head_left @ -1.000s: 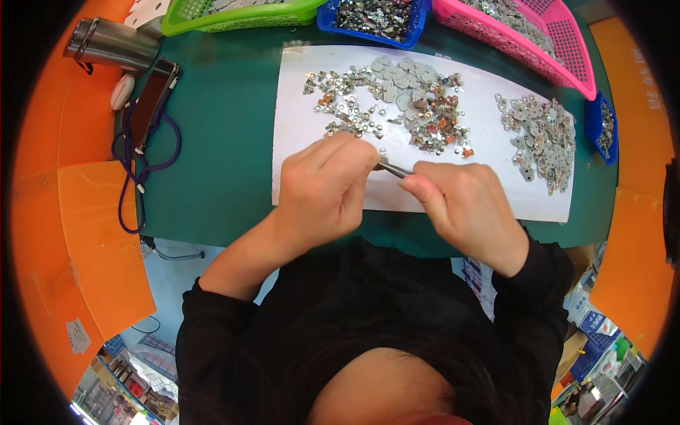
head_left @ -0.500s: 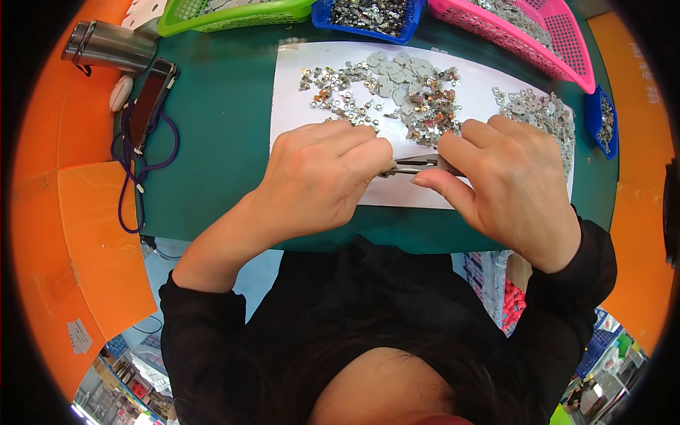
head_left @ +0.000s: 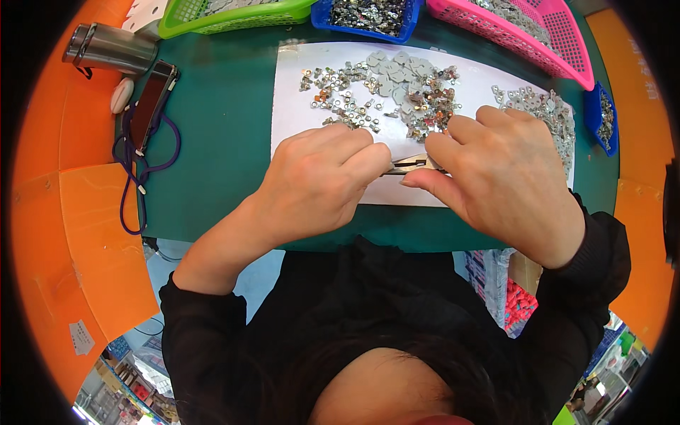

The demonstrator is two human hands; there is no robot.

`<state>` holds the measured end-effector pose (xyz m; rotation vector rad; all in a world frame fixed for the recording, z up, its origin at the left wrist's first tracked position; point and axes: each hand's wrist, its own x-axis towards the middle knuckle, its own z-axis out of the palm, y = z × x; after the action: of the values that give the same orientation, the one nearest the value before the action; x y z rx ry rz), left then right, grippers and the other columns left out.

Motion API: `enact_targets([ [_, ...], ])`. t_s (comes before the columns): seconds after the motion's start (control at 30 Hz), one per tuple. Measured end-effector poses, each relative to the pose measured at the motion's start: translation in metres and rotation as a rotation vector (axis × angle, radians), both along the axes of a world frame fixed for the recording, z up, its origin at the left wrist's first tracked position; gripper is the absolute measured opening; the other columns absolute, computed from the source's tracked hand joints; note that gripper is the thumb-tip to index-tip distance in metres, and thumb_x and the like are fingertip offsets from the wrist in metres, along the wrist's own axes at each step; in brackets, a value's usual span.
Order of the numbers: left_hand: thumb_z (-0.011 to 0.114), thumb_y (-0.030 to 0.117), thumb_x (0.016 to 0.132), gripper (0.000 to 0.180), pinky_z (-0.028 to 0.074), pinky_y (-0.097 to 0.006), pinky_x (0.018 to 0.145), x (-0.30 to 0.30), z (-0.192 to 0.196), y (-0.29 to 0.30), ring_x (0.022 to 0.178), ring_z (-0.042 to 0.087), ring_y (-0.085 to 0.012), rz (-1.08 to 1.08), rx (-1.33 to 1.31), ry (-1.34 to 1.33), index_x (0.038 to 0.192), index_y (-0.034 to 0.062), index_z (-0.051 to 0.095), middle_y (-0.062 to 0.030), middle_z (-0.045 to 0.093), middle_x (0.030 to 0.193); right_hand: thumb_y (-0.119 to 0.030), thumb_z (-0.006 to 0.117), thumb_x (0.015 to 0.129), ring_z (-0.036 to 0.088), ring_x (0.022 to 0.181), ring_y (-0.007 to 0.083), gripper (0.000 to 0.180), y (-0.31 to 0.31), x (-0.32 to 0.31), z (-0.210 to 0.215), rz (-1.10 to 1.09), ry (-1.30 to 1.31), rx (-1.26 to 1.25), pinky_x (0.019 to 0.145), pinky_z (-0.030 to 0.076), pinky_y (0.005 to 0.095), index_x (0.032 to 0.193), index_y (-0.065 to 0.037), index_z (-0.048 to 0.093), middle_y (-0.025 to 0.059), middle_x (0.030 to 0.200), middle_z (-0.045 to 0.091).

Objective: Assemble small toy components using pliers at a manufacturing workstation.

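Note:
Between my hands stretches a slim metal tool that looks like pliers [head_left: 411, 164], above the near part of a white sheet [head_left: 304, 71]. My right hand [head_left: 506, 173] is closed round its right end, with the thumb lying along the near side. My left hand [head_left: 319, 177] is closed at its left end; the fingertips and whatever they pinch are hidden. Just beyond my hands lie flat grey metal plates [head_left: 397, 74], small shiny metal fittings [head_left: 347, 110] and a mixed heap of silvery and coppery pieces [head_left: 432, 106]. More small metal parts [head_left: 542, 113] spread at the sheet's right side.
Along the far edge stand a green basket [head_left: 241, 21], a blue tray [head_left: 365, 35] and a pink basket [head_left: 496, 46]. A smaller blue tray [head_left: 601, 124] is at right. On the left are a phone [head_left: 152, 106] with a dark cord [head_left: 170, 145] and a steel flask [head_left: 113, 48].
My right hand has shifted slightly left and turned, its thumb moving nearer my left hand. The tool's visible part looks shorter and tilted differently. My left hand stays almost in place.

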<state>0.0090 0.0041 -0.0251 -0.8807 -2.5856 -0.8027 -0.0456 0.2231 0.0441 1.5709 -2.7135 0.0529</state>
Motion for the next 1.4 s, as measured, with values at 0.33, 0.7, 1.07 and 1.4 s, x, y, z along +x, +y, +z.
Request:
enact_targets([
  [0.33, 0.062, 0.001, 0.075, 0.012, 0.047, -0.038, 0.056, 0.000, -0.004, -0.001, 0.066, 0.058, -0.0272, -0.012, 0.013, -0.076, 0.083, 0.0079, 0.056, -0.0075, 0.054, 0.071, -0.043, 0.066, 0.086, 0.059, 0.061, 0.0241, 0.037, 0.000, 0.002, -0.012, -0.030, -0.022, 0.111, 0.054, 0.045, 0.0378, 0.070, -0.011, 0.058, 0.0052, 0.064, 0.056],
  [0.7, 0.062, 0.002, 0.088, 0.008, 0.045, -0.036, 0.056, -0.002, -0.004, -0.004, 0.065, 0.058, -0.0308, -0.029, 0.202, -0.252, 0.082, 0.0023, 0.056, -0.0118, 0.055, 0.071, -0.039, 0.068, 0.087, 0.060, 0.061, 0.0291, 0.036, 0.007, -0.001, -0.016, -0.082, -0.126, -0.055, 0.053, 0.045, 0.0410, 0.072, -0.008, 0.058, 0.0082, 0.066, 0.057],
  [1.07, 0.062, 0.001, 0.087, 0.011, 0.043, -0.035, 0.054, -0.001, -0.002, 0.002, 0.061, 0.054, -0.0296, -0.010, 0.216, -0.220, 0.079, 0.0024, 0.054, -0.0107, 0.051, 0.069, -0.043, 0.064, 0.089, 0.062, 0.059, 0.0277, 0.040, 0.010, -0.002, -0.015, -0.054, -0.069, -0.061, 0.051, 0.046, 0.0389, 0.070, -0.009, 0.061, 0.0075, 0.063, 0.059],
  [1.4, 0.061, 0.002, 0.085, 0.009, 0.044, -0.038, 0.054, -0.003, 0.002, 0.005, 0.063, 0.056, -0.0310, -0.019, 0.172, -0.204, 0.080, 0.0030, 0.054, -0.0110, 0.053, 0.069, -0.045, 0.060, 0.092, 0.063, 0.058, 0.0291, 0.044, 0.013, -0.003, -0.020, -0.062, -0.102, -0.128, 0.052, 0.048, 0.0399, 0.068, -0.009, 0.065, 0.0093, 0.059, 0.060],
])
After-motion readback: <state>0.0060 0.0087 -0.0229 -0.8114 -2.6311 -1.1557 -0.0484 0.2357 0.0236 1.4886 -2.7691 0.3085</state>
